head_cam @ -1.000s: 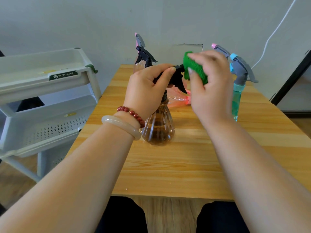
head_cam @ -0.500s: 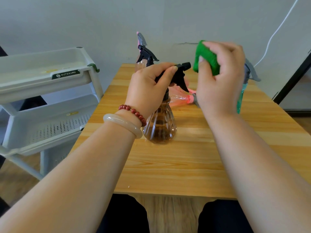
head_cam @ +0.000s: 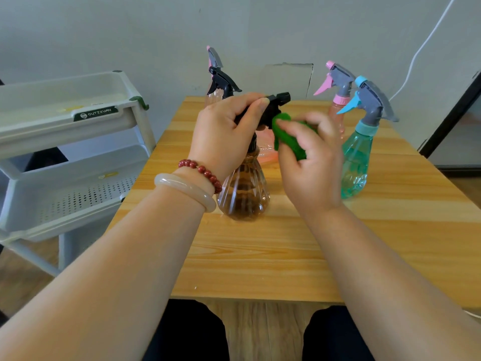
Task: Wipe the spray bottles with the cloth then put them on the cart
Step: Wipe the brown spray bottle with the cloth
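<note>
The brown see-through plastic spray bottle with ribs down its round belly stands on the light wooden table, right in front of the person. The left hand has its fingers and thumb curled tight round the bottle's black plastic spray top, most likely so the bottle does not tip or turn while it gets rubbed. The right hand has its fingers curled round a fuzzy green cloth, scrunched into a ball, and pushes it against the black top just under the nozzle. A scrunched cloth fits into small corners, which may be why it is held that way. This looks like the wiping step, and the bottle is not on the cart yet. The plastic looks smooth and shiny, so it could be slippery. Near it on the right stands a blue-green see-through bottle with a grey and blue top, and just behind that a pink bottle with a grey and pink top. At the far edge stands a clear bottle with a black top. Beside the table on the left is a white plastic cart whose lower shelf is full of little holes.
</note>
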Demonstrator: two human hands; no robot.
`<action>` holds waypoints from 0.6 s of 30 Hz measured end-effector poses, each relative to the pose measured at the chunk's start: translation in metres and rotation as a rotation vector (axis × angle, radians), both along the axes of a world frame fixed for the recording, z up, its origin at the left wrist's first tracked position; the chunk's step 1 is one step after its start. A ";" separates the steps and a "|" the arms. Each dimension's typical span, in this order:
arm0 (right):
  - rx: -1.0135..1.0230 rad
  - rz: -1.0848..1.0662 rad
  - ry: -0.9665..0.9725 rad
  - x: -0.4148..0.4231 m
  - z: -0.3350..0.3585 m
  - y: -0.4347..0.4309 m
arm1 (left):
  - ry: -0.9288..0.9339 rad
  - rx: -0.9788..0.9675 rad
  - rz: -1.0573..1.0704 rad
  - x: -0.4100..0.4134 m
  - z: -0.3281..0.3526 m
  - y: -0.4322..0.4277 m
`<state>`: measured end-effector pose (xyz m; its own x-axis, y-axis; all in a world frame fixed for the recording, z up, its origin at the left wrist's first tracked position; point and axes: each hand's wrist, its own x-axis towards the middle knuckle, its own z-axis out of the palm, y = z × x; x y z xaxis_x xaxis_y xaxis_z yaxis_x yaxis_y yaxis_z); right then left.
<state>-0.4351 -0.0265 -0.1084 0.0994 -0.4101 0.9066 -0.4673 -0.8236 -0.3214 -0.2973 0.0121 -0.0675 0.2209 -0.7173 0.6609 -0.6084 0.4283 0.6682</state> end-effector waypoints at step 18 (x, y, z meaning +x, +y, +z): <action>-0.146 -0.093 0.033 0.008 0.010 -0.002 | 0.063 0.028 -0.043 -0.001 0.002 0.004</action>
